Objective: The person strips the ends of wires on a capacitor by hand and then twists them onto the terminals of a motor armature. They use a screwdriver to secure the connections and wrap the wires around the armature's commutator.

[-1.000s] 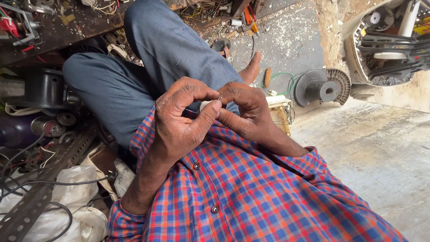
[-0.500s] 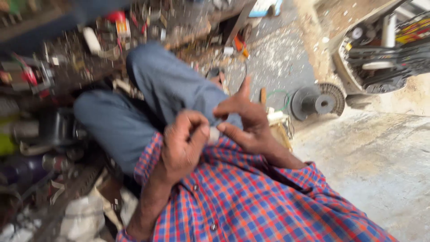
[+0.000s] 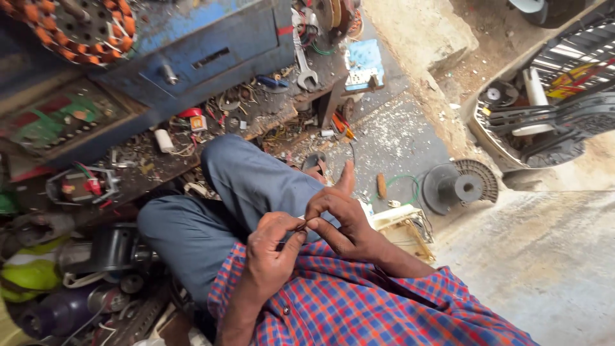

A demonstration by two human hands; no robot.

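I sit with my knees up in blue trousers (image 3: 250, 186) and a red and blue checked shirt (image 3: 359, 307). My left hand (image 3: 272, 253) and my right hand (image 3: 339, 224) meet in front of my lap. Both pinch a small thin dark piece, perhaps a wire (image 3: 300, 224), between thumb and fingertips. The piece is too small to make out further.
A cluttered low bench (image 3: 192, 147) with wires, a spanner (image 3: 306, 70) and small parts lies ahead. A blue metal cabinet (image 3: 211, 51) stands behind it. A black spool (image 3: 458, 189) and a fan guard (image 3: 551, 109) lie to the right on the concrete floor. Motor parts (image 3: 83, 256) are piled at left.
My view has tilted upward, so the bench and blue cabinet now show. My hands stay together on the small piece, the fingers shifting slightly.
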